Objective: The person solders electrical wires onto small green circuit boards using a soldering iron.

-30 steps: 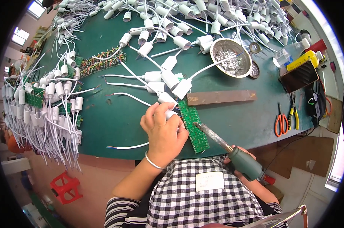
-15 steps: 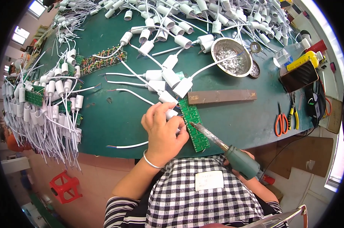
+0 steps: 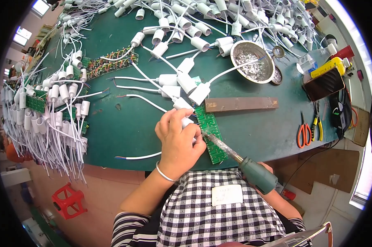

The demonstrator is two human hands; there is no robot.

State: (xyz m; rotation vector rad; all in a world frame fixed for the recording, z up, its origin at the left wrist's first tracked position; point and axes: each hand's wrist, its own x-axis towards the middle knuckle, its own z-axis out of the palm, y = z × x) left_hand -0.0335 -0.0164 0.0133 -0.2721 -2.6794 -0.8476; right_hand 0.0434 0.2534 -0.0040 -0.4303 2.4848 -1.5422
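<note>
My left hand [image 3: 178,142] is closed over a white lamp holder [image 3: 187,122], its thumb and fingertips pinched at the left edge of a green circuit board panel [image 3: 214,147]. The fingers hide most of what they grip. My right hand [image 3: 266,166] is wrapped around the green handle of a soldering iron [image 3: 258,175], which covers much of that hand. The iron's tip touches or nearly touches the board's left edge, right beside my left fingertips. A brown bar [image 3: 241,104] lies against the board's far end. More white lamp holders [image 3: 199,94] with cables lie along the board's far left side.
A metal bowl [image 3: 238,74] of silvery scraps stands beyond the bar. Orange-handled scissors [image 3: 304,135] and yellow pliers [image 3: 317,125] lie at the right. Heaped lamp holders [image 3: 186,22] cover the back; others [image 3: 54,111] hang over the left edge. A red stool [image 3: 68,201] stands below.
The soldering iron has shifted slightly left, its tip closer to my left fingertips. My left hand keeps its pinch at the board's edge.
</note>
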